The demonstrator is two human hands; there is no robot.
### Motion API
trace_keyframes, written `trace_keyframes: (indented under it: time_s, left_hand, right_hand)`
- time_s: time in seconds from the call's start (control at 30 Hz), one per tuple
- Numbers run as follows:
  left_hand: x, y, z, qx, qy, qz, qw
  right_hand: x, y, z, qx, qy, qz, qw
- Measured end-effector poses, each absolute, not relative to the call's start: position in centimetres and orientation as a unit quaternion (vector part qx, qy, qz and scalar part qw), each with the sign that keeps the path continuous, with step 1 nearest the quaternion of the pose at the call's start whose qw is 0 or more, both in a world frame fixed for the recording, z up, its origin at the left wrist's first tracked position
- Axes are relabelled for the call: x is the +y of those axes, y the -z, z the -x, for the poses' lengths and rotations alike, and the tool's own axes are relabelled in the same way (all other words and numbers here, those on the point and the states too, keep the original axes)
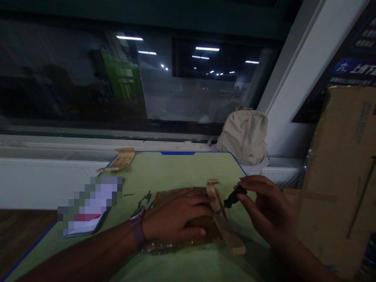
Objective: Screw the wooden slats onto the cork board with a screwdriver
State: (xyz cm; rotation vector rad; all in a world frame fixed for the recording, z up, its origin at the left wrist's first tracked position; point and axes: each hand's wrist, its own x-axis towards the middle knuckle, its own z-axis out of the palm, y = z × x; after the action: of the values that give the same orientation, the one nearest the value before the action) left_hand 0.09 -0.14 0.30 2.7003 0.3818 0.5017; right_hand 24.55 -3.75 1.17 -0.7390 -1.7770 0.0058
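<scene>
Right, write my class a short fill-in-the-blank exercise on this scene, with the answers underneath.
The hand gripping the dark, screwdriver-like tool is the person's ____ one.
The other hand, beside the watch, lies palm ____.
The green table is edged in ____.

Missing words: right; down; blue.

A pale green counter [170, 168] with a blue rim carries a slotted wooden piece [123, 159] at eleven o'clock, a flat phone-like item [94, 207], its face blurred out, at nine, small dark slender pieces [145, 197] towards ten, nearer the middle, and a brown film-wrapped slab [207, 224] at the centre.
</scene>
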Motion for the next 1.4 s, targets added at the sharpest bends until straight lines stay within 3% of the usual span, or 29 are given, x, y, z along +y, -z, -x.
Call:
trace_keyframes:
  time_s: [0.13,0.33,0.5,0.6,0.8,1.07,1.4]
  left_hand:
    - [-0.1,-0.3,-0.1,0.14,-0.175,-0.956,0.189]
    - [-0.1,-0.2,-0.1,0.141,-0.165,-0.957,0.193]
    - [-0.1,-0.2,-0.1,0.136,-0.176,-0.956,0.193]
    - [-0.1,-0.1,-0.1,0.138,-0.181,-0.956,0.188]
    - [-0.2,-0.2,-0.1,0.132,-0.186,-0.955,0.189]
    - [-0.1,-0.1,-0.1,0.136,-0.177,-0.957,0.183]
    - [-0.1,-0.2,-0.1,0.141,-0.178,-0.957,0.181]
  right_hand:
    - [-3.5,-1.5,-24.7,-0.773,0.031,0.317,0.548]
    - [-3.8,-1.6,-24.8,-0.822,-0.047,0.296,0.485]
    - [-3.5,-1.2,-24.2,-0.788,-0.135,0.274,0.534]
    - [-3.3,-1.0,-24.2,-0.775,-0.092,0.266,0.565]
    - [-3.4,-1.2,-24.6,-0.808,0.013,0.27,0.523]
    - [-3.3,-0.7,-24.1,-0.786,-0.153,0.244,0.548]
    - [-1.8,-0.2,-24.9,-0.776,-0.032,0.289,0.559]
